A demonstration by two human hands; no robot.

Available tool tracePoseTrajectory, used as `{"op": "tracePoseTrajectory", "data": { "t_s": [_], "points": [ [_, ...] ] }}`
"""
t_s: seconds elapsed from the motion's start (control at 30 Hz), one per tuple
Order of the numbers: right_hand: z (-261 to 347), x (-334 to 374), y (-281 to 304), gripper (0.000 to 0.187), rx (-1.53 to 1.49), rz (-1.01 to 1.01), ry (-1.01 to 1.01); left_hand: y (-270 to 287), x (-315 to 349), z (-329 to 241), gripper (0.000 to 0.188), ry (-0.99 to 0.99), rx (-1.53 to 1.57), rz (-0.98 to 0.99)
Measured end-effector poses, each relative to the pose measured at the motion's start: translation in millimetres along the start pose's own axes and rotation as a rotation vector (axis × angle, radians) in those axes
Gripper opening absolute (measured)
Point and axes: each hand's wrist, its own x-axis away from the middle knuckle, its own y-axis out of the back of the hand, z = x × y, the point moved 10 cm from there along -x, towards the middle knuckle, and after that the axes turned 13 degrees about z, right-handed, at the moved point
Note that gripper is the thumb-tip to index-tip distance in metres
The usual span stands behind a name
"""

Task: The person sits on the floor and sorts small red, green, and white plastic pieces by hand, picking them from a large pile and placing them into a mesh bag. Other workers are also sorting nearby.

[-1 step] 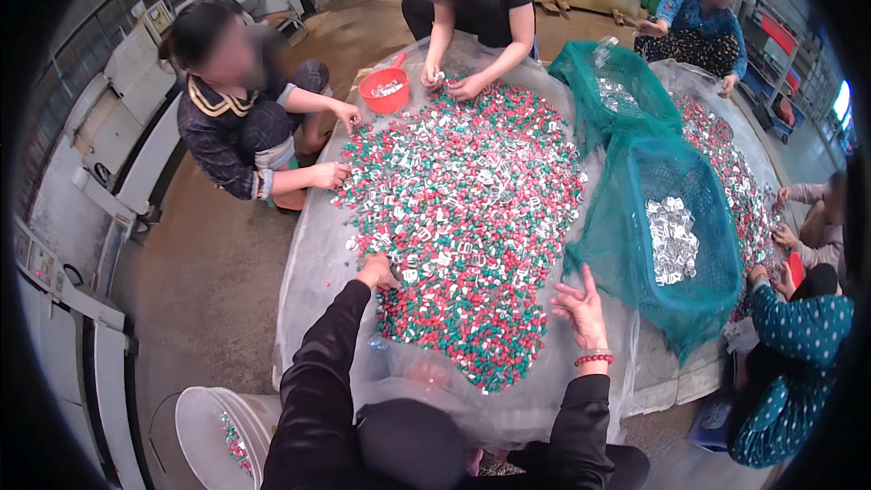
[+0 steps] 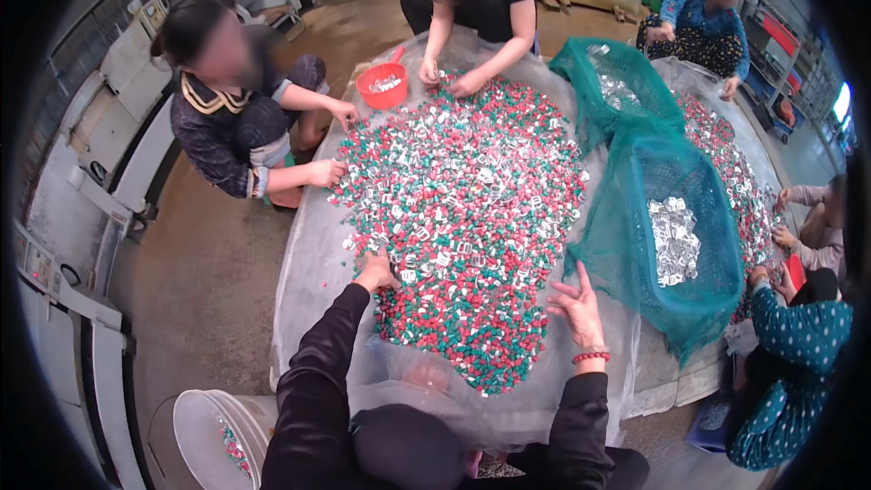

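Where the head view looks down on the work, a broad pile of small pieces (image 2: 481, 295), red, green and white, lies spread over a pale translucent sheet (image 2: 304, 295). Pale, slotted, buckle-like pieces (image 2: 464, 249) are scattered among the coloured ones, more thickly toward the middle and far part of the pile. The wearer's left hand (image 2: 375, 270) is at the pile's left edge, its fingers partly curled and touching the pieces; whether they grip one cannot be told. The right hand (image 2: 578, 308) is raised beside the pile's right edge, apart from the pieces, with its fingers well parted and nothing visible in their hold; a red beaded bracelet (image 2: 592, 357) circles the wrist. To the right of this hand stands a blue basket (image 2: 731, 227), draped about with green netting (image 2: 606, 218) and containing a heap of pale buckle-like pieces (image 2: 672, 240). Beyond it is a second netted basket (image 2: 673, 107), also holding pale pieces. At the far left corner of the pile sits a red scoop (image 2: 385, 100) with pale pieces inside. Co-workers' hands, one pair at the left (image 2: 327, 172) and one at the far edge (image 2: 470, 82), reach to the same pile. At lower left stands a white bucket (image 2: 197, 440) with coloured pieces within.
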Motion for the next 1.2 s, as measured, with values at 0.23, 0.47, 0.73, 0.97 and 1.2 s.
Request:
{"op": "tracePoseTrajectory", "data": {
  "t_s": [0.23,0.47,0.73,0.97,1.2],
  "points": [
    [-51,-111,-84,0.103,1.193,0.009,0.181,-4,1,-24,0.122,-0.187,0.214,-0.228],
    [-106,-86,-159,0.071,1.379,-0.083,0.106,-39,67,-110,0.082,-0.751,0.413,-0.291],
    [-109,-37,-103,0.044,0.148,0.081,-0.115,-68,124,-166,0.051,-0.766,1.055,0.440],
    [-97,6,-114,0.053,-0.116,0.043,-0.072,-65,125,-132,0.042,-0.546,0.955,0.500],
    [-56,23,-105,0.081,0.141,-0.057,0.122,-54,119,-132,0.027,-0.715,0.607,0.137]
  ]
}}
